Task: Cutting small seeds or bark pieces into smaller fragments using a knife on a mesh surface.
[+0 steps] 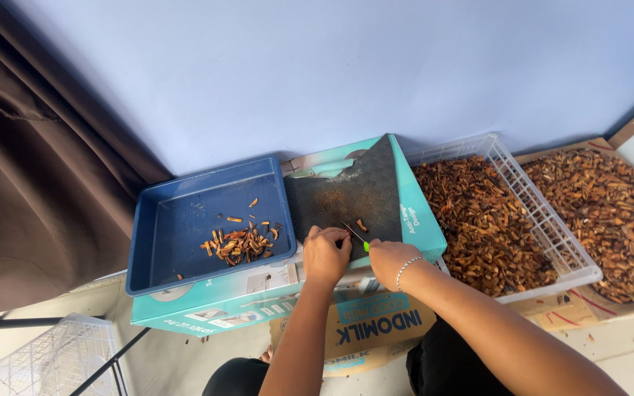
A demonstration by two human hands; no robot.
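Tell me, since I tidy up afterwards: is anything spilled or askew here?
A few brown chips lie loose on the floor beside the white basket. The black mat sits skewed on the teal box, its far corner raised. Nothing else stands out.

Blue tray (185, 220), black ridged mat (354, 191) — teal box (412, 213), white basket (552, 235).

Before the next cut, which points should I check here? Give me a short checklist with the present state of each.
1. Piece lies on the mat: ok, a brown piece is there.
2. Left hand steadies at the mat's near edge: ok.
3. Right hand grips the knife by its green handle: ok.
4. Left fingers away from the blade: cannot tell, they are very close.
5. Blue tray has room for cut strips: ok.
6. White basket has uncut pieces: ok.
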